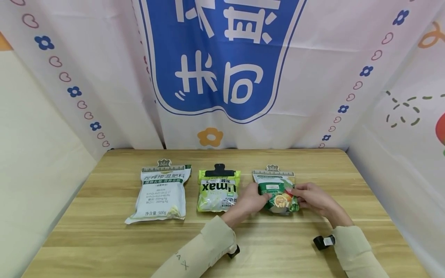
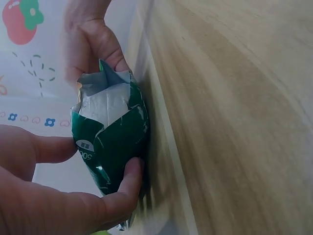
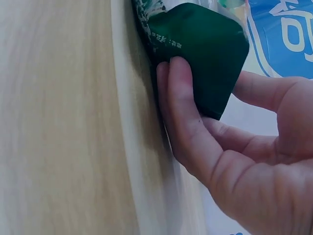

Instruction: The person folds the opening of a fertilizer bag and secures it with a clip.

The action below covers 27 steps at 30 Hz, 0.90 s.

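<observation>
A green printed bag (image 1: 274, 192) with orange slices on its front lies near the right of the table, a crown-topped clip (image 1: 272, 172) along its far edge. My left hand (image 1: 248, 203) holds the bag's left side, and my right hand (image 1: 314, 200) grips its right side. In the left wrist view, thumb and fingers stand on either face of the bag (image 2: 120, 139), whose folded silvery end shows. The right wrist view has the right hand (image 3: 249, 161) pinching the dark green corner (image 3: 210, 58), fingers on the face towards the tabletop.
Left of the green bag lies a yellow-green Umax bag (image 1: 217, 196) with a black clip (image 1: 219, 170), close by my left forearm. Farther left is a white 500g bag (image 1: 160, 197) with a crown-topped clip (image 1: 164, 166). A printed curtain (image 1: 306, 116) hangs behind the wooden table (image 1: 114, 243).
</observation>
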Tool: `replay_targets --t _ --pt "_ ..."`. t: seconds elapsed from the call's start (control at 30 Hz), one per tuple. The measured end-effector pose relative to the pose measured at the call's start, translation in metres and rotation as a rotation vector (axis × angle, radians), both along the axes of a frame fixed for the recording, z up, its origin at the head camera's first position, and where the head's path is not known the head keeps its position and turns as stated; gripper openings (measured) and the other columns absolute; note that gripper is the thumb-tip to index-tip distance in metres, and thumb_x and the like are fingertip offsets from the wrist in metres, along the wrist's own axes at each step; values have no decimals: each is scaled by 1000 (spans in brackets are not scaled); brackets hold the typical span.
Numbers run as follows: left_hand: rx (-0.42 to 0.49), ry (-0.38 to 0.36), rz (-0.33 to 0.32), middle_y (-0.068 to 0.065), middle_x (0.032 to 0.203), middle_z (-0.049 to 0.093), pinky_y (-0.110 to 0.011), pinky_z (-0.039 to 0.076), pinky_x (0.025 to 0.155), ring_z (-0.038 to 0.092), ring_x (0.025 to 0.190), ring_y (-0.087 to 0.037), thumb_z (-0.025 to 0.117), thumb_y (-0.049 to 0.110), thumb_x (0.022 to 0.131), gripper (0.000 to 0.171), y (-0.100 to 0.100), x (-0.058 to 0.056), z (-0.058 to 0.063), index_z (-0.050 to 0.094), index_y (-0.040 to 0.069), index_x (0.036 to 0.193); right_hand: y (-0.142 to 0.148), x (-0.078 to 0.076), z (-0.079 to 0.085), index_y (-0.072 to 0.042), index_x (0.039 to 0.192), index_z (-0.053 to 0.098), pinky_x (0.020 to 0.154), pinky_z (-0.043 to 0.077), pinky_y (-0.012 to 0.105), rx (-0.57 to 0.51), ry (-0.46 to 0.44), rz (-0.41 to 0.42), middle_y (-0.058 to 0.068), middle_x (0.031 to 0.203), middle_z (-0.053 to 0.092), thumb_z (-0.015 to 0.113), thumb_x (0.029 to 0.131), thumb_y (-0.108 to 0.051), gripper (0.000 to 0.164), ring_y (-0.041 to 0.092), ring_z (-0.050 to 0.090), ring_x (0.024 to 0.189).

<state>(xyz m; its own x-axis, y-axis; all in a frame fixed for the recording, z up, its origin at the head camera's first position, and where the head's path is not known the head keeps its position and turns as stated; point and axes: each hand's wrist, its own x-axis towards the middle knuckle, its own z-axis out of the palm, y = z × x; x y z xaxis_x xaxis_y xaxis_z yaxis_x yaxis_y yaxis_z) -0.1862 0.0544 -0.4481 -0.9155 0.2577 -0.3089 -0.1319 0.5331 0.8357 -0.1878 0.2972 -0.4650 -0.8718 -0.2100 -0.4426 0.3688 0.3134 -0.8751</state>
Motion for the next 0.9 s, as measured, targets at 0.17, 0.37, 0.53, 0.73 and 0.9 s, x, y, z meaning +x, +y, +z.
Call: replay_targets --t 0.17,0.37,0.53,0.73,0.9 --pt "21 -13 -3 -12 116 68 -38 55 80 62 94 -19 72 31 101 50 -1 1 -1 59 -2 137 0 0 0 3 115 68 68 56 24 4 9 6 -2 91 67 61 108 -31 35 8 60 76" --pt "24 -3 -14 -11 113 69 -37 55 79 62 92 -19 72 30 101 47 -3 3 -1 61 -1 135 -2 1 -1 1 113 68 69 58 25 8 2 -4 -2 92 68 62 107 -31 34 8 62 77" --pt "14 2 -16 -11 112 71 -37 55 79 63 90 -18 72 30 101 46 -3 4 1 62 0 134 -4 2 -1 -2 106 68 69 58 26 42 3 -29 -2 90 66 63 106 -33 31 9 61 76" --pt "16 -10 -4 -13 121 70 -43 57 92 63 101 -18 71 29 101 49 -4 5 4 59 0 140 -5 1 -1 -9 93 65 63 54 25 109 18 -51 -4 81 61 66 105 -37 30 9 56 70" --pt "-28 9 -18 -14 127 69 -48 57 96 65 107 -24 71 30 100 52 -3 6 13 58 1 141 -3 -1 3 -3 102 67 65 55 26 139 52 -30 -2 84 60 62 107 -32 29 10 56 73"
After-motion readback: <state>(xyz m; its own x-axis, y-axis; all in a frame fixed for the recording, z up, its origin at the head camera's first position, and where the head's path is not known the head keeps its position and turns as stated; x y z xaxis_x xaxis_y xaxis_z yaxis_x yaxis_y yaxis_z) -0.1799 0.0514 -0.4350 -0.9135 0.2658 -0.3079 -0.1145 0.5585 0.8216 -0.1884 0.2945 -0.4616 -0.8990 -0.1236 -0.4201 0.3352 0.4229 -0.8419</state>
